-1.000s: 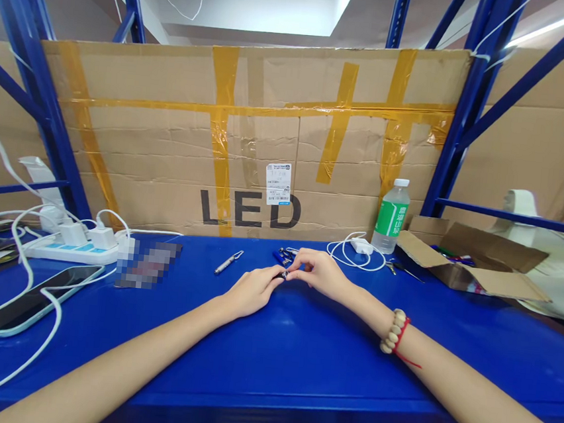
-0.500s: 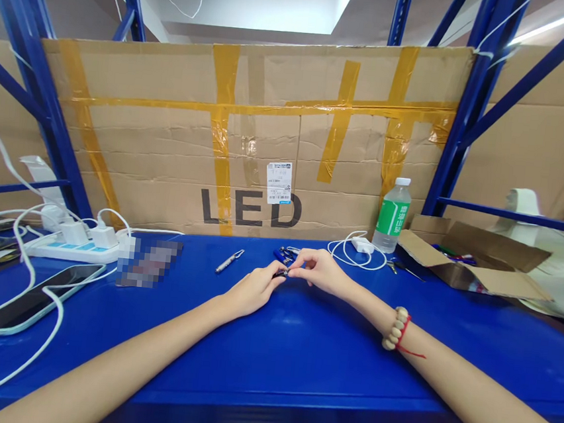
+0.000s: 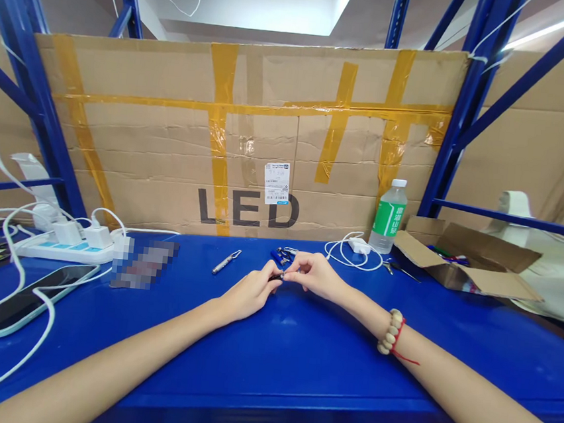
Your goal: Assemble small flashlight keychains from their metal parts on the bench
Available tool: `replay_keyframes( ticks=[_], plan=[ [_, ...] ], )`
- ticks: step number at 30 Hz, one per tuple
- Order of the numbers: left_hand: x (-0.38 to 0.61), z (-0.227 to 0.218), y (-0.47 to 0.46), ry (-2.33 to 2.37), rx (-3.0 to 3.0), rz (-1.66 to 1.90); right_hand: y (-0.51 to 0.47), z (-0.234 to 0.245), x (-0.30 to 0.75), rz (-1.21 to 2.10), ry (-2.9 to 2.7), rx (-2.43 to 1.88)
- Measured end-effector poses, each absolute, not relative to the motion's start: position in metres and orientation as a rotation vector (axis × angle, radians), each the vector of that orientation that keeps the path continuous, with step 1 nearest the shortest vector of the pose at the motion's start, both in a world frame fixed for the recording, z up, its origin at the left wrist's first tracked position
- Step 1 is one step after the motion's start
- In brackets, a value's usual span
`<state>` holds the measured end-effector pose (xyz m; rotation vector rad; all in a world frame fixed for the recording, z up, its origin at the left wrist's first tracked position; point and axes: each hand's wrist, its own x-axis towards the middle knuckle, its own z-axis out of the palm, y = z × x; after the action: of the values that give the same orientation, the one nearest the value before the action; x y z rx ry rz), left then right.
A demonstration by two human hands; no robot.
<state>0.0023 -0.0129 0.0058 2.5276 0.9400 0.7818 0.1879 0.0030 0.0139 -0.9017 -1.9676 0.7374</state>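
Note:
My left hand (image 3: 249,293) and my right hand (image 3: 313,274) meet over the middle of the blue shelf top (image 3: 297,366). Both pinch one small dark metal part (image 3: 278,277) between their fingertips; its shape is too small to make out. Just behind the fingers lies a little heap of several similar small metal and blue parts (image 3: 282,254). A silver pen-shaped tool (image 3: 226,261) lies to the left of my left hand, untouched. A bead bracelet with a red cord (image 3: 392,330) is on my right wrist.
A taped cardboard sheet marked LED (image 3: 249,135) stands behind. Left: a power strip with white chargers (image 3: 67,244), cables and a phone (image 3: 18,309). Right: a white charger with cable (image 3: 355,248), a water bottle (image 3: 389,216), an open cardboard box (image 3: 467,259), blue rack posts (image 3: 453,121).
The hands stay joined on the small part, with only slight finger movement. The view has shifted a little to the left.

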Motion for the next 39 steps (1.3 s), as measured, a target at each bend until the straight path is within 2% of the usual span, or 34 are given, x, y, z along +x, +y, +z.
replay_keyframes(
  ticks=[29, 39],
  plan=[
    [0.0026, 0.0024, -0.0076, 1.032, 2.582, 0.967, 0.0033, 0.0103, 0.1829, 0.822, -1.924, -1.074],
    [0.0036, 0.0039, -0.0057, 0.972, 2.628, 0.973, 0.0044, 0.0093, 0.1817, 0.629, -1.979, -1.097]
  ],
)
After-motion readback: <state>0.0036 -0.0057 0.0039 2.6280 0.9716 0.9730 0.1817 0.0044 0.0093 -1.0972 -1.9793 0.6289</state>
